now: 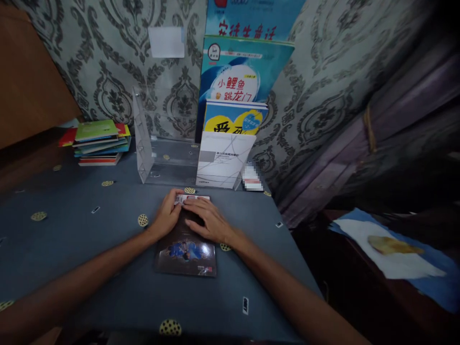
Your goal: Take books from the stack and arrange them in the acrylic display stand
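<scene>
Inside the worktop's (104,215) right edge, right hand (211,220) is resting unclenched on book (183,235); left hand (167,213) is touching it, grip indeterminable.

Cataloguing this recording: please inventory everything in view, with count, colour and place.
Table: 1, bluish, centre
Dark book: 1, blackish, flat on table
Rack: 1, clear, table's back
Rack books: at least 4, blue, teal, yellow, white, rack's right
Book stack: 1, multicoloured, back left
Blurred item: 1, whitish, right of rack
Wall: 1, grey, patterned, behind
Card: 1, white, on wall
Curtain: 1, purplish, right
Panel: 1, brown, upper left
Unclear item: 1, blue and white, lower right
Arms: 2, bare, from below
Left hand: 1, bare, book's far left
Right hand: 1, bare, atop book
</scene>
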A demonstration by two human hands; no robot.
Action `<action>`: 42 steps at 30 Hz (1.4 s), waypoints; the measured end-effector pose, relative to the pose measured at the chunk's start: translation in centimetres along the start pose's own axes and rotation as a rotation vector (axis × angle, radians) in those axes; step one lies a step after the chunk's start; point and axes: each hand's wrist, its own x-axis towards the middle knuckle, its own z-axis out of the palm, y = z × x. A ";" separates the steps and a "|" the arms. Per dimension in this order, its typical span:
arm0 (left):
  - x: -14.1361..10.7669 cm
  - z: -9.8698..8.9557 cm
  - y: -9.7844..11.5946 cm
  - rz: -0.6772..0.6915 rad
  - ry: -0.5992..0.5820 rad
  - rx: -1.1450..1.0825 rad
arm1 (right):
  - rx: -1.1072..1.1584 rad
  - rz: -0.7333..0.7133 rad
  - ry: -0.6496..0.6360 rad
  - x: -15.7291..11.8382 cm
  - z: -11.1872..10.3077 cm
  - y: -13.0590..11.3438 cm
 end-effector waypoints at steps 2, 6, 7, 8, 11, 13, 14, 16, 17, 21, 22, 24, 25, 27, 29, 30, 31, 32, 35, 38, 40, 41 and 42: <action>0.0 -0.1 -0.1 0.027 -0.025 0.028 | -0.028 0.051 -0.111 0.0 -0.1 0.0; -0.3 -0.9 -0.2 0.091 -0.095 0.121 | -0.090 0.167 -0.180 -0.2 0.0 -0.4; -0.3 -1.0 -0.2 0.097 -0.108 0.143 | -0.102 0.203 -0.170 -0.3 0.0 -0.6; -0.4 -1.1 -0.2 0.098 -0.118 0.166 | -0.117 0.244 -0.157 -0.4 0.1 -0.8; -0.6 -1.3 -0.2 0.097 -0.152 0.231 | -0.167 0.394 -0.112 -0.9 0.2 -1.2; -0.6 -1.4 -0.2 0.105 -0.170 0.269 | -0.194 0.482 -0.092 -1.2 0.2 -1.3; -0.6 -1.4 -0.2 0.112 -0.173 0.285 | -0.203 0.516 -0.086 -1.4 0.2 -1.4; -0.7 -1.4 -0.3 0.133 -0.171 0.319 | -0.213 0.554 -0.084 -1.7 0.0 -1.3; -0.8 -1.5 -0.3 0.144 -0.168 0.337 | -0.218 0.563 -0.082 -1.8 -0.1 -1.3; -0.9 -1.8 -0.4 0.191 -0.152 0.410 | -0.240 0.549 -0.061 -2.1 -0.2 -1.0; -0.9 -1.9 -0.4 0.199 -0.151 0.424 | -0.245 0.541 -0.056 -2.2 -0.3 -0.8; -0.9 -2.0 -0.4 0.211 -0.155 0.445 | -0.253 0.528 -0.052 -2.2 -0.4 -0.6; -0.9 -2.0 -0.3 0.213 -0.158 0.451 | -0.257 0.524 -0.052 -2.2 -0.5 -0.5; -0.9 -2.0 -0.3 0.210 -0.160 0.463 | -0.261 0.516 -0.055 -2.2 -0.6 -0.3; -1.0 -1.8 -0.1 0.202 -0.156 0.479 | -0.260 0.510 -0.055 -2.2 -0.7 -0.2; -1.0 -1.8 0.0 0.197 -0.155 0.492 | -0.260 0.507 -0.054 -2.2 -0.7 -0.1; -1.1 -1.7 0.1 0.193 -0.155 0.507 | -0.259 0.506 -0.053 -2.2 -0.8 -0.1; -1.1 -1.6 0.2 0.190 -0.155 0.522 | -0.256 0.507 -0.054 -2.3 -0.8 -0.1; -1.2 -1.3 0.7 0.189 -0.165 0.560 | -0.241 0.514 -0.067 -2.8 -1.1 -0.1; -1.3 -0.7 1.2 0.192 -0.181 0.588 | -0.232 0.509 -0.073 -3.7 -1.6 0.0; -1.4 0.0 1.4 0.200 -0.190 0.596 | -0.233 0.504 -0.078 -4.4 -2.0 0.1; -1.4 0.3 1.5 0.205 -0.192 0.597 | -0.234 0.504 -0.083 -4.8 -2.3 0.2; -1.5 0.7 1.6 0.210 -0.191 0.597 | -0.235 0.505 -0.090 -5.1 -2.5 0.2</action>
